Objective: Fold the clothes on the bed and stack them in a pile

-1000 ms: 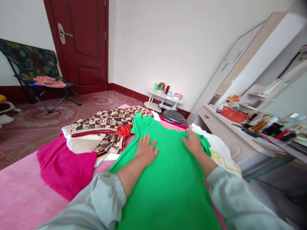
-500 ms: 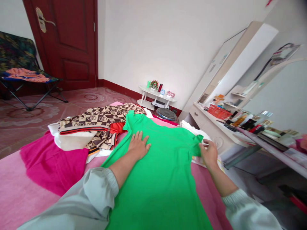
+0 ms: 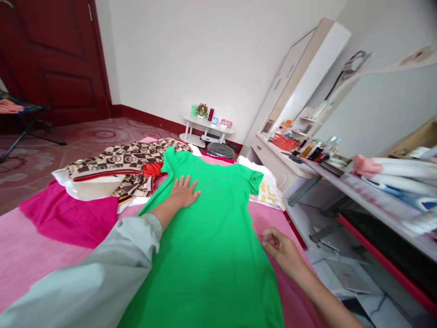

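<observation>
A green short-sleeved garment (image 3: 218,228) is spread out over the pink bed cover (image 3: 269,218), its neckline away from me. My left hand (image 3: 184,190) lies flat on its upper left part, fingers spread. Beside the garment's right edge, my right hand (image 3: 277,246) hovers over the pink cover with its fingers loosely curled and the thumb apart. Nothing shows in it. The right sleeve (image 3: 255,182) of the garment lies loose, partly over a white garment with yellow letters (image 3: 269,191). The lower end of the green garment runs out of view.
On the left lie a brown patterned garment (image 3: 119,159), a magenta garment (image 3: 68,216) and white cloth. A dressing table (image 3: 262,146) with a red basket (image 3: 285,141) and bottles stands at the right. Behind the bed is a small white table (image 3: 208,123); a folding chair (image 3: 23,123) stands far left.
My right hand has let go of the green garment's right sleeve and moved back towards me along its side. My left hand stays flat on the cloth. The view has turned right.
</observation>
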Tool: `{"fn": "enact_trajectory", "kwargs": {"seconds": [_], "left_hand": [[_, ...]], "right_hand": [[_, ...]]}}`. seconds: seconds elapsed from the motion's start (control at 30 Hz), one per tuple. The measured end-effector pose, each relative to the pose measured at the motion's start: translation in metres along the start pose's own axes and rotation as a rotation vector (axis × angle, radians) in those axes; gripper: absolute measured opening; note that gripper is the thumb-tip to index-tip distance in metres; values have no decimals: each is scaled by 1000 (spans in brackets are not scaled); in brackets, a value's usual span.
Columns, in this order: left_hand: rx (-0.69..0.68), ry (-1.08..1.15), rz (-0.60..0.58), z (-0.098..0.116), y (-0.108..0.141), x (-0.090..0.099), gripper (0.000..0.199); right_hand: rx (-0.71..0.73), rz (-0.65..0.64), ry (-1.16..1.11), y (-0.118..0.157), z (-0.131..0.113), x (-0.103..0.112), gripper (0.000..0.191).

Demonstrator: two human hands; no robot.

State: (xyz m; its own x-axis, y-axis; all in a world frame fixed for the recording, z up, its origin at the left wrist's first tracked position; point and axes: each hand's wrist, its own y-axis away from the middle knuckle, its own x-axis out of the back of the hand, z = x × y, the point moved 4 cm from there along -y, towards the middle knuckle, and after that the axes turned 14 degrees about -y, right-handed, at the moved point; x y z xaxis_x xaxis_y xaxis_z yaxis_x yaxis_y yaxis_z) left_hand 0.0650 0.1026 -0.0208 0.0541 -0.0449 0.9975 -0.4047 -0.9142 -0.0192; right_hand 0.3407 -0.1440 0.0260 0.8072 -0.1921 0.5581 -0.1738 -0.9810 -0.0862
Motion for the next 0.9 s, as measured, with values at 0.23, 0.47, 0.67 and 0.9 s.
{"fn": "enact_trajectory", "kwargs": {"seconds": [0.23, 0.47, 0.67, 0.9], "left_hand": [[-59, -13, 18, -1, 35, -4, 71], [-44, -24, 125, 2, 51, -2, 66], [-45, -41, 147, 2, 50, -4, 66], [-45, -49, 169, 2, 52, -4, 65]], "right_hand": [[133, -304, 0, 75, -43, -2, 52], [125, -316, 334, 114, -38, -5, 74], [203, -212, 385, 121, -22, -27, 75], [400, -30, 366, 113, -19, -20, 49]]}}
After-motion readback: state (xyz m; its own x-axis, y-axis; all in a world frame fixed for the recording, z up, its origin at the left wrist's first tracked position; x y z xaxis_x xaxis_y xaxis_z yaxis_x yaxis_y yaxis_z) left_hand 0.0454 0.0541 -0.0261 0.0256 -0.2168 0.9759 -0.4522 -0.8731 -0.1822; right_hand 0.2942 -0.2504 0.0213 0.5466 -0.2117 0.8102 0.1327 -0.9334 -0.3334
